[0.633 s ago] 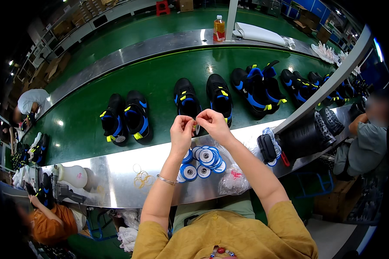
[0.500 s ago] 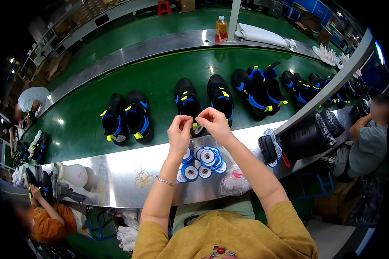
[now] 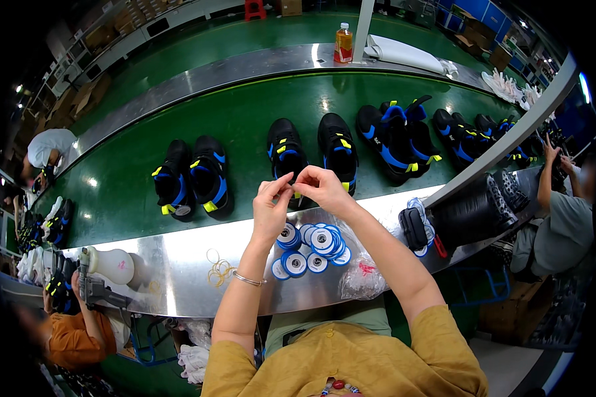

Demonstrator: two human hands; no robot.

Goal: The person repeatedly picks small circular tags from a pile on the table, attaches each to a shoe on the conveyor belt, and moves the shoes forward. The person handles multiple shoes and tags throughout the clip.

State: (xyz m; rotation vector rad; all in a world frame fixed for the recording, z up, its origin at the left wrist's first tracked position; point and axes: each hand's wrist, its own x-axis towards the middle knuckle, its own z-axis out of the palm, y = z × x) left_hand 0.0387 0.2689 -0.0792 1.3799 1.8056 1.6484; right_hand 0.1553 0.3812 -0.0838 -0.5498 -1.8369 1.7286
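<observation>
My left hand (image 3: 270, 210) and my right hand (image 3: 326, 190) meet fingertip to fingertip over the near edge of the green belt. Both are closed in a pinch; whatever is between the fingers is too small to make out. Just beyond them stand a black shoe (image 3: 285, 137) with blue and yellow parts and its mate (image 3: 336, 135), their heels partly behind my hands. Below the hands, a heap of round white tags (image 3: 322, 239) with blue rims lies on the metal ledge (image 3: 192, 291). Thin yellowish loops (image 3: 220, 271) lie left of the heap.
More black-and-blue pairs stand on the belt (image 3: 245, 99), one pair (image 3: 205, 177) left and others (image 3: 394, 142) right. A clear plastic bag (image 3: 363, 281), a black pouch (image 3: 412, 228) and a white container (image 3: 112, 266) rest on the ledge. A slanted post (image 3: 503, 149) rises at right. Co-workers sit both sides.
My hands have shifted slightly left, still pinched together. The round tag that hung beneath them is no longer plainly visible. The co-worker at right has raised their hands.
</observation>
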